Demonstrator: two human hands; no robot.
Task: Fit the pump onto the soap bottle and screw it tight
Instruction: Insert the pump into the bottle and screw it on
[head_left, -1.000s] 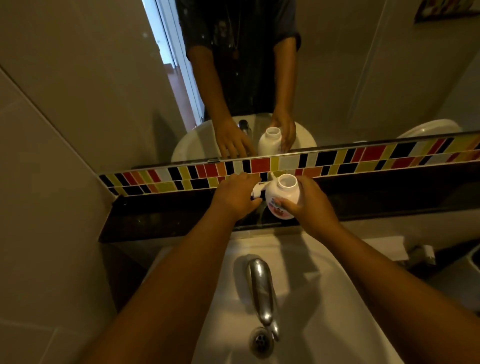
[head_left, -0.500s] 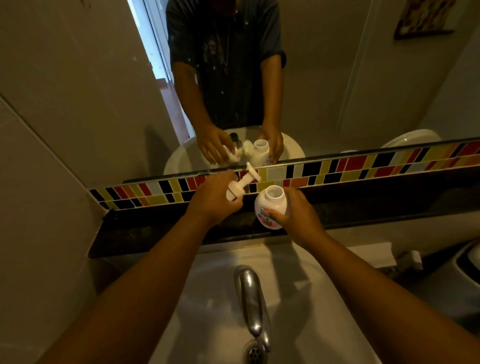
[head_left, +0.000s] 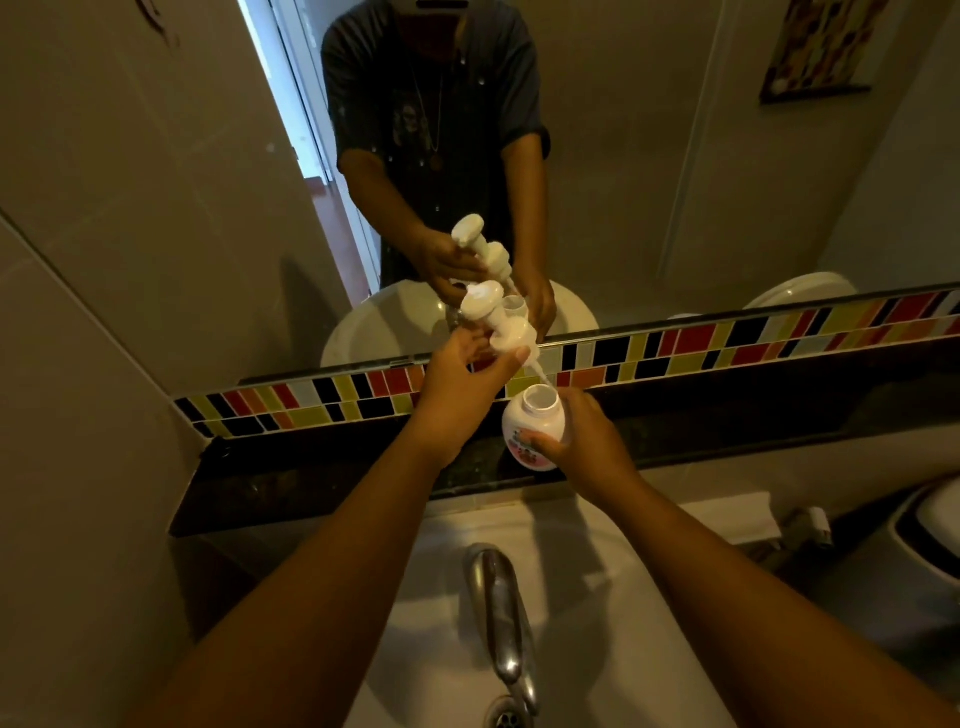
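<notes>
- Pump (head_left: 498, 325) sits tilted in the left hand (head_left: 460, 387), fingers closed round its collar, head toward 11 o'clock and tube (head_left: 540, 375) slanting toward 5 o'clock, tip right at the bottle's mouth.
- Right hand (head_left: 582, 447) is wrapped round the white bottle (head_left: 531, 428), thumb across its label, mouth open upward.
- Bottle is held above the dark ledge (head_left: 311, 483), at 12 o'clock from the tap (head_left: 501, 623) and white sink (head_left: 597, 649).
- Band of coloured tiles (head_left: 727, 343) and mirror (head_left: 649, 182) stand directly behind both hands.
</notes>
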